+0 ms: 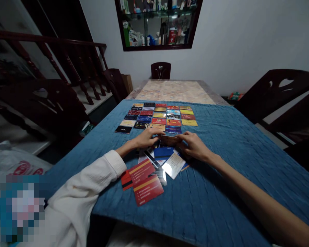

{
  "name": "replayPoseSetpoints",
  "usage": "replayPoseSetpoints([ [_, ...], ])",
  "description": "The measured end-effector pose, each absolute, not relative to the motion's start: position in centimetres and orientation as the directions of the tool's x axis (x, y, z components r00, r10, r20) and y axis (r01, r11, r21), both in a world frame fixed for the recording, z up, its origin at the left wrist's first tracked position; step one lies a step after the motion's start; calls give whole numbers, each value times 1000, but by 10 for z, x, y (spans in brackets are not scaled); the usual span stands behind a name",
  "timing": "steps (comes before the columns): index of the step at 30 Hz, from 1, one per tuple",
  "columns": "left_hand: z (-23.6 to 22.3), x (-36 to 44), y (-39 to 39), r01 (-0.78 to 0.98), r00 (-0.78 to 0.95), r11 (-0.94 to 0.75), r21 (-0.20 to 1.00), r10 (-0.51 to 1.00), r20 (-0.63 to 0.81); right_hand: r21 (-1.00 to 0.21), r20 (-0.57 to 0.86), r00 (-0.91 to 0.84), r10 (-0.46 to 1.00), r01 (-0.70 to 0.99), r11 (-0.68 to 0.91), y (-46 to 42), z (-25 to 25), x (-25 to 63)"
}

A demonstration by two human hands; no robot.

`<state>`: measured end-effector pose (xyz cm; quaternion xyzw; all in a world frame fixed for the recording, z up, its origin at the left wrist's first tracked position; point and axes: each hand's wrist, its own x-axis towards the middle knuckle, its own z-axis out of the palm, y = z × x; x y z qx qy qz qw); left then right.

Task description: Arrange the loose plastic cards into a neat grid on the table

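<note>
Between my two hands a plastic card [169,140] is held tilted up, its darker face toward me. My left hand [149,137] pinches its left end, and my right hand [194,145] pinches the right end. Below them lies a loose, overlapping pile: a blue card [162,154], a shiny white card [173,166] and several others partly covered. Nearer to me, two red cards with a yellow stripe, one of them the front red card [148,190], overlap an orange-red card [126,180]. Beyond my hands, several colourful cards [159,121] lie face up in columns.
A blue cloth [221,154] covers the near part of the table, and the patterned tabletop [172,91] shows beyond it. Dark wooden chairs stand around, including a right-hand chair [280,92]. A white plastic bag [15,159] is at the left.
</note>
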<state>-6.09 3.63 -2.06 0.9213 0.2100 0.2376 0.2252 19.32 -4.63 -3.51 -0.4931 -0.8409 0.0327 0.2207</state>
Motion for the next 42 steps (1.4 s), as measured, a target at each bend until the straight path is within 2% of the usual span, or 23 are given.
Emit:
replayPoseSetpoints([
  [6,-21,-60,34,270,775,-811,520,503,383,-236,333,-380,863,853,466,-46,-38,192],
  [11,-24,-56,31,266,768,-822,503,496,405,-173,393,-384,836,862,477,-45,-46,192],
  [19,-34,-45,28,384,698,-804,454,575,427,-99,496,-361,789,880,465,-42,-58,189],
  [28,-33,-48,31,414,612,-746,523,653,447,-3,593,-363,719,892,452,-47,-55,180],
  [42,-32,-48,33,414,610,-730,544,666,430,140,606,-431,669,885,444,-48,-50,180],
])
